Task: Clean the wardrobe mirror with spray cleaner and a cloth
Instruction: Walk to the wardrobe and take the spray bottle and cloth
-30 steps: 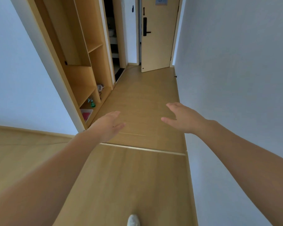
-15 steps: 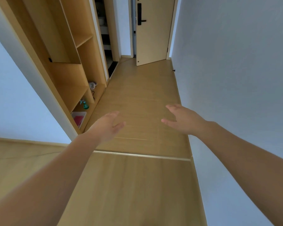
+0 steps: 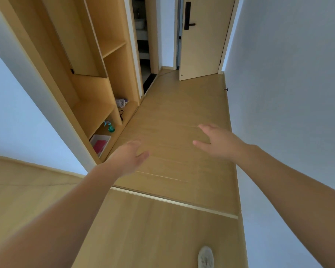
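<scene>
The person steps closer to the spray bottle [image 3: 111, 127] at middle left. The left hand [image 3: 127, 157] and right hand [image 3: 219, 143] stay open, holding nothing yet.

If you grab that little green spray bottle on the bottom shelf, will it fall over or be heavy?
Probably light: the spray bottle looks small in its compartment. It stands upright with the trigger head above a rounder green body, so a nudge up high might tip it. It looks like smooth plastic, so likely stiff and perhaps slippery.
</scene>
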A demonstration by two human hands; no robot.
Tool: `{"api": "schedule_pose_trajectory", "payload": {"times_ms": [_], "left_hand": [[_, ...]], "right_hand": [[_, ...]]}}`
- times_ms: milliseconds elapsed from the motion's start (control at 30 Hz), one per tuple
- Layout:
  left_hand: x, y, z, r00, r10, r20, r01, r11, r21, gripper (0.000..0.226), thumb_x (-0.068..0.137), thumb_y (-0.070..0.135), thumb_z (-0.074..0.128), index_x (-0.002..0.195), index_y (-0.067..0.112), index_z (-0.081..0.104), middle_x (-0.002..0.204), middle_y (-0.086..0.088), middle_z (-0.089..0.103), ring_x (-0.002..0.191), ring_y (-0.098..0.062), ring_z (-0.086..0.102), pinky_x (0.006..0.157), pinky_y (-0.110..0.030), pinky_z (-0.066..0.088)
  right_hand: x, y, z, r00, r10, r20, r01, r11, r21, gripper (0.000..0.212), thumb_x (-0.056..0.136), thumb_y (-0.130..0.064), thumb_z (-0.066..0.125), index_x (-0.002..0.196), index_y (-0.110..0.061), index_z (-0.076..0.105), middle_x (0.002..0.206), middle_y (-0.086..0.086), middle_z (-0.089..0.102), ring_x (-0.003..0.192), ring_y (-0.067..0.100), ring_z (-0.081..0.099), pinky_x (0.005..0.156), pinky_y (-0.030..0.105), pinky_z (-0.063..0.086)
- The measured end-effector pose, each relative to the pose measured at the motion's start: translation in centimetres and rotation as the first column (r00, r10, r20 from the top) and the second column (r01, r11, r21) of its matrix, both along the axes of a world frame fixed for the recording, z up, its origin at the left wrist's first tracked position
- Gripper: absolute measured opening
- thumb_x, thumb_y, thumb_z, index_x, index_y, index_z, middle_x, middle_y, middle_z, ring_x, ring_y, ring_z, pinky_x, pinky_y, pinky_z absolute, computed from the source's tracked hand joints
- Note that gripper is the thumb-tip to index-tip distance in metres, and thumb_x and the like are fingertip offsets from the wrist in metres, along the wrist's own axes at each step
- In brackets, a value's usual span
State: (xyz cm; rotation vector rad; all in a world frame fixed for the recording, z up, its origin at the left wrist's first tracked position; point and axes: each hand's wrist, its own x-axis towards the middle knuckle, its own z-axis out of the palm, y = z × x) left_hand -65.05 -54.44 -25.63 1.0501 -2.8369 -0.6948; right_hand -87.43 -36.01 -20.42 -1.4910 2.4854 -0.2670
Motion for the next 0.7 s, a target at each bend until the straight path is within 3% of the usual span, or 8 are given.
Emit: {"api": "schedule_pose_trajectory", "payload": {"times_ms": [167,433,600,700], "left_hand": [[-5.8,-2.6,-0.8,0.996,0.088,0.006,-0.088,0.996,0.031,0.065,0.095,0.05,0.046,0.151,0.028,0.023,0.152,-0.001,0.038,0.136,-0.021,0.04,0.107,-0.036,0.036],[-12.7,-6.8,-1.9,0.977,0.214,0.014,-0.215,0.975,0.065,0.067,0.094,0.055,0.044,0.151,0.029,0.022,0.15,-0.001,0.041,0.129,-0.021,0.048,0.106,-0.037,0.037],[-15.6,-11.5,-2.2,0.966,0.256,0.035,-0.258,0.963,0.077,0.066,0.095,0.054,0.043,0.152,0.028,0.021,0.15,-0.001,0.04,0.135,-0.023,0.041,0.108,-0.039,0.037],[-17.6,-15.3,-2.4,0.962,0.27,0.04,-0.273,0.959,0.074,0.064,0.095,0.054,0.041,0.15,0.026,0.025,0.144,-0.004,0.048,0.124,-0.022,0.051,0.105,-0.044,0.043]], "right_hand": [[-7.2,-4.8,0.0,0.997,0.076,0.001,-0.076,0.996,0.053,0.075,0.094,-0.058,0.043,0.154,-0.023,0.017,0.161,0.006,0.017,0.147,0.022,0.022,0.115,0.041,0.028],[-16.6,-12.5,-0.8,0.982,0.182,0.042,-0.185,0.978,0.094,0.075,0.094,-0.058,0.042,0.155,-0.024,0.015,0.162,0.003,0.015,0.147,0.021,0.021,0.116,0.041,0.026],[-20.7,-19.1,-2.1,0.964,0.263,0.042,-0.265,0.961,0.076,0.076,0.093,-0.06,0.042,0.154,-0.023,0.016,0.162,0.002,0.017,0.148,0.019,0.016,0.117,0.039,0.02],[-22.8,-23.5,-3.0,0.956,0.291,0.031,-0.293,0.954,0.063,0.076,0.093,-0.061,0.042,0.154,-0.023,0.017,0.161,0.001,0.018,0.148,0.018,0.017,0.115,0.037,0.021]]}}
